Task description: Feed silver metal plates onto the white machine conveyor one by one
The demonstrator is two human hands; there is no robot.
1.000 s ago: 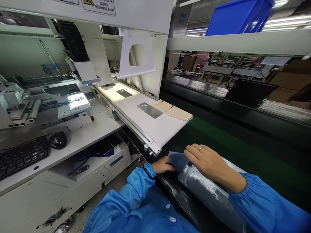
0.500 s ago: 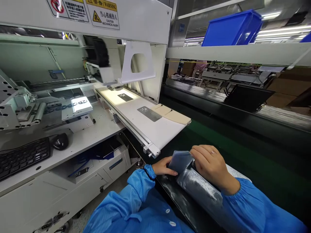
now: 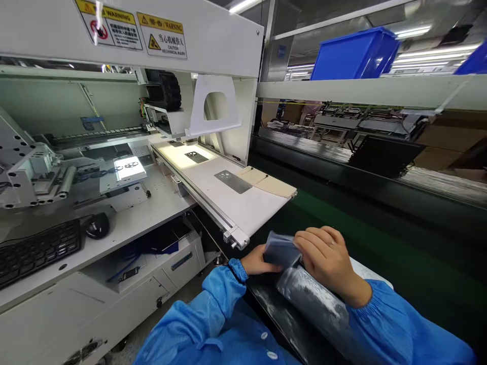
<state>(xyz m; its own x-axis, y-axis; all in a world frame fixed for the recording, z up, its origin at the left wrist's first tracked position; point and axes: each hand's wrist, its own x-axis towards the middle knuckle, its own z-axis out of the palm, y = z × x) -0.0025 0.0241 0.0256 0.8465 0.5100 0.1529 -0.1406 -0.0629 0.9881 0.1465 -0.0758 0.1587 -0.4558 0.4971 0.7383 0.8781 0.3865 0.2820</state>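
The left hand [image 3: 262, 261] is pinching the left edge of thin sheets [image 3: 280, 250]; the right hand [image 3: 327, 257] is gripping their right edge near the conveyor's [image 3: 253, 210] front corner.

Keyboard [image 3: 41, 248], black, on pale worktop [image 3: 152, 212], left; mouse [image 3: 97, 226], black, just beside it; two warning labels [image 3: 162, 36], yellow-headed, on white panel [image 3: 220, 40] above; bin [image 3: 348, 58], blue, above pale beam [image 3: 342, 90], upper right; boxes [image 3: 454, 133], brown, beneath that beam, far right

Machine [image 3: 224, 43] | left label [image 3: 110, 25]: WARNING | right label [image 3: 162, 35]: WARNING, 当心机械伤人, CAUTION MECHANICAL INJURY
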